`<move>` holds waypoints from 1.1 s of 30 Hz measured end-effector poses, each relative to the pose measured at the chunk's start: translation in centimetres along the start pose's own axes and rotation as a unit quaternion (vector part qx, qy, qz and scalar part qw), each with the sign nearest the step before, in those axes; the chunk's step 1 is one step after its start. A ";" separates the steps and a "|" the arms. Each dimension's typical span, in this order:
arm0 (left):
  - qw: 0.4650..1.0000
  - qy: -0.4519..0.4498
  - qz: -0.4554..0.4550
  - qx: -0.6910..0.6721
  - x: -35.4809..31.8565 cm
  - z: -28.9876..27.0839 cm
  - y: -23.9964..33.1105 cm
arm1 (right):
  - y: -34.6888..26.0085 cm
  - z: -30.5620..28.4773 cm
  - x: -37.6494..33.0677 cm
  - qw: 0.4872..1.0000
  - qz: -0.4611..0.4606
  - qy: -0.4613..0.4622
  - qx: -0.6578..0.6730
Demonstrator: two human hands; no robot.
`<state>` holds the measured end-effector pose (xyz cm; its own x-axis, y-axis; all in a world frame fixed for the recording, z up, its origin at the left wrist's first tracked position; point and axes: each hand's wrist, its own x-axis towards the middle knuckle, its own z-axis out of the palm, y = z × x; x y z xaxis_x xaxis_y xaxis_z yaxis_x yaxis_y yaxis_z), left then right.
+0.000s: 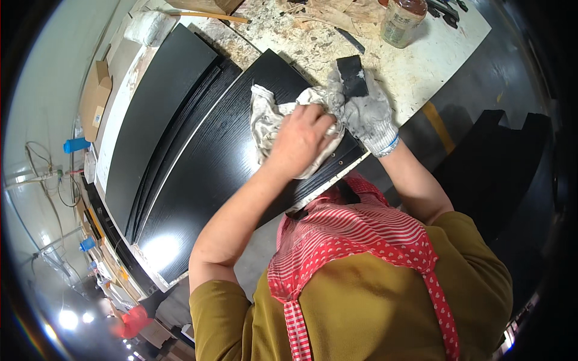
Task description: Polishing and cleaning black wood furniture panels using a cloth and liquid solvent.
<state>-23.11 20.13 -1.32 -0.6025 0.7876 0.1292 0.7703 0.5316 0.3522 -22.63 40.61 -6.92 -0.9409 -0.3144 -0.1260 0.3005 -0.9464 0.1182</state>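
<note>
My bare left hand [303, 139] is closed on a crumpled white rag [263, 120] with dark smudges. The rag is pressed onto a long black board [223, 162] with a wood-grain surface and a curved edge. My right hand [370, 114] wears a grey-stained white knit glove and is at the board's right end, beside the rag. Between its fingers sits a small flat black rectangular piece [351, 75] with a few white specks; its exact kind is unclear. Small holes dot the board's near edge.
More black boards [165, 102] lie stacked to the left. A glass jar [403, 23] with a brownish top stands on the stained worktable [445, 66]. Near the back lie a dark strip [350, 40] and a wooden stick [208, 15]. A person in red [133, 322] is far lower left.
</note>
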 end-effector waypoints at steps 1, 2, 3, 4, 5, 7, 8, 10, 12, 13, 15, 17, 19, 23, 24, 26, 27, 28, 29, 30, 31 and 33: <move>0.998 0.024 -0.062 -0.016 0.0 -0.1 -0.3 | 0.0 0.0 -0.2 1.000 -0.008 0.011 -0.014; 0.986 0.101 -0.131 0.021 0.1 -0.4 -0.9 | -0.1 0.1 -0.4 0.993 0.085 -0.038 0.078; 0.961 0.171 -0.208 0.058 0.3 -0.9 -1.4 | -0.3 0.3 -0.6 0.994 0.078 -0.025 0.073; 0.959 0.152 -0.228 0.068 0.3 -1.3 -1.6 | -0.6 0.5 -0.7 0.994 0.074 -0.034 0.073; 0.969 0.122 -0.211 0.028 0.3 -1.3 -1.1 | -1.0 0.7 -0.7 0.993 0.074 -0.049 0.073; 0.999 0.009 0.007 -0.030 0.1 -1.3 -0.1 | -2.0 1.5 -0.7 0.998 0.022 -0.051 0.026; 0.995 -0.034 0.046 -0.083 0.0 -1.5 0.4 | -2.5 1.9 -0.6 0.998 0.008 -0.057 0.016; 0.989 0.034 -0.109 -0.093 -0.2 -1.4 -0.3 | -3.3 2.8 -0.3 0.997 -0.020 -0.068 -0.029; 0.969 0.125 -0.207 0.042 -0.2 -1.1 -1.3 | -3.7 3.6 0.1 0.996 -0.020 -0.068 -0.051; 0.987 0.089 -0.134 0.024 -0.2 -0.8 -1.0 | -3.6 3.9 0.3 0.996 -0.018 -0.070 -0.060; 1.000 0.011 -0.009 0.005 -0.3 -0.4 0.1 | -3.3 4.4 0.8 0.993 0.022 -0.091 -0.076; 0.997 -0.021 0.047 -0.065 -0.2 -1.1 0.7 | -2.8 4.7 1.4 0.986 0.035 -0.083 -0.141; 0.989 0.035 -0.129 -0.054 -0.2 -1.9 -0.6 | -2.7 4.9 2.2 0.982 0.112 -0.125 -0.081; 0.971 0.138 -0.192 0.034 0.4 -1.1 -0.8 | -2.5 5.0 4.2 0.977 0.157 -0.131 -0.056; 0.991 0.084 -0.103 -0.002 0.4 -0.1 -0.1 | -2.4 5.0 4.6 0.972 0.168 -0.147 -0.070; 0.997 0.064 -0.041 0.000 -0.6 1.1 1.0 | -1.4 5.1 5.7 0.985 0.127 -0.064 -0.103; 0.994 0.088 -0.063 -0.001 -1.5 1.6 1.1 | -0.9 5.3 6.1 0.986 0.127 -0.052 -0.096; 0.981 0.163 -0.096 0.049 -3.0 2.0 0.6 | 0.0 5.3 7.1 0.976 0.179 -0.089 -0.083; 0.973 0.144 -0.158 0.092 -4.7 1.7 -0.4 | 0.8 5.5 7.8 0.963 0.242 -0.117 -0.022; 0.957 0.130 -0.227 0.128 -6.7 1.7 -0.4 | 1.5 5.4 8.4 0.941 0.300 -0.147 -0.047; 0.936 0.174 -0.247 0.182 -8.0 1.5 -0.2 | 2.9 4.8 8.6 0.945 0.286 -0.149 -0.049; 0.960 0.098 -0.242 0.099 -10.8 1.2 0.4 | 5.5 3.5 8.7 0.965 0.217 -0.115 -0.089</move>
<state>-16.03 12.23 -3.69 -0.9124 0.3706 0.1738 0.4039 0.8843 0.2342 -29.73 32.91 -3.95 -0.7240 -0.6789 0.1218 0.6770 -0.7333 -0.0631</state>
